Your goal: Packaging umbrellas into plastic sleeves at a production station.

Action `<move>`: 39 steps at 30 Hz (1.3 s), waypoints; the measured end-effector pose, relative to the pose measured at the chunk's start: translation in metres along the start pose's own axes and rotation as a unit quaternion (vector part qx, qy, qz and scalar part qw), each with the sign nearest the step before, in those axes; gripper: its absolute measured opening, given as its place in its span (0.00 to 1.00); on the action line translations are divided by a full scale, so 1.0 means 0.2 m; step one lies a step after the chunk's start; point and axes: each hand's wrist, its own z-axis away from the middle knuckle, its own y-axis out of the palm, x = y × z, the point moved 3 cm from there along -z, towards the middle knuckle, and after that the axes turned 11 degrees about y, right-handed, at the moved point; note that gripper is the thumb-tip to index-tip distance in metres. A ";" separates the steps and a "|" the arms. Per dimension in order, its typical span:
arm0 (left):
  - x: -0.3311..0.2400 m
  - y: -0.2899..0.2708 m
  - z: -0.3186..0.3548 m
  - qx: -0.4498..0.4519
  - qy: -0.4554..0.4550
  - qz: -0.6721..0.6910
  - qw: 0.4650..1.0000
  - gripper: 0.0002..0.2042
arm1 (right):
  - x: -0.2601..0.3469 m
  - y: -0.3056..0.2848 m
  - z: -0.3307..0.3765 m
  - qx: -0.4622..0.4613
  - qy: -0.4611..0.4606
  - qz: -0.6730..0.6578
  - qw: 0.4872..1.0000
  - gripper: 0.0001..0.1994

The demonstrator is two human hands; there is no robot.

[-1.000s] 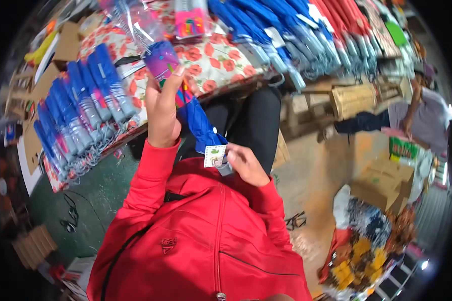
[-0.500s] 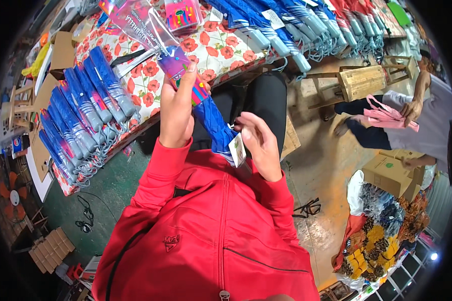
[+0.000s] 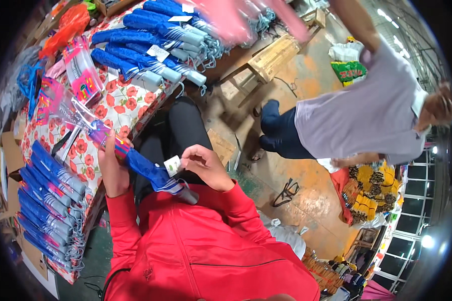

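A folded blue umbrella [image 3: 144,166] lies slantwise across my lap, its grey handle toward my jacket. My left hand [image 3: 114,168] is closed around its upper part, where a clear and pink plastic sleeve [image 3: 101,131] covers the end. The sleeve's loose part stretches toward the table. My right hand [image 3: 206,164] pinches the white paper tag [image 3: 173,165] hanging near the handle. To the left, a row of blue umbrellas [image 3: 47,203] with grey handles and cords lies on the table. More blue umbrellas [image 3: 135,55] are piled farther back.
The table's flowered cloth [image 3: 116,103] carries packs of plastic sleeves [image 3: 83,75] and an orange bag [image 3: 68,31]. At right a person [image 3: 356,120] stretches an arm over a wooden bench [image 3: 276,56], with blurred pink material [image 3: 226,20] at the table. Yellow bundles [image 3: 369,200] and a black strap [image 3: 286,193] lie beyond.
My view has turned to the right. My right hand has come onto the tag, from just beside it. The other person has moved closer, carrying the pink material to the table.
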 end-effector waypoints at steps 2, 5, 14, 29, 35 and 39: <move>0.00 -0.01 0.01 0.006 -0.006 -0.008 1.000 0.12 | 0.01 0.03 0.01 -0.006 -0.014 -0.004 1.000 0.08; 0.03 -0.03 0.01 0.015 -0.003 0.007 1.000 0.13 | 0.00 0.13 0.03 0.048 0.022 0.138 0.989 0.08; 0.06 -0.06 0.00 0.008 0.017 0.015 1.000 0.13 | -0.06 0.17 -0.01 0.054 0.074 0.072 0.993 0.12; -0.02 0.06 0.12 0.131 -0.006 0.026 0.991 0.17 | 0.04 0.23 -0.05 -0.033 0.003 -0.034 0.999 0.14; -0.01 0.03 0.12 0.140 -0.008 0.021 0.990 0.19 | 0.00 0.17 -0.01 -0.004 -0.023 -0.157 0.987 0.18; -0.01 0.07 0.10 0.150 0.003 0.022 0.988 0.19 | 0.05 0.18 -0.03 -0.006 -0.047 -0.085 0.995 0.20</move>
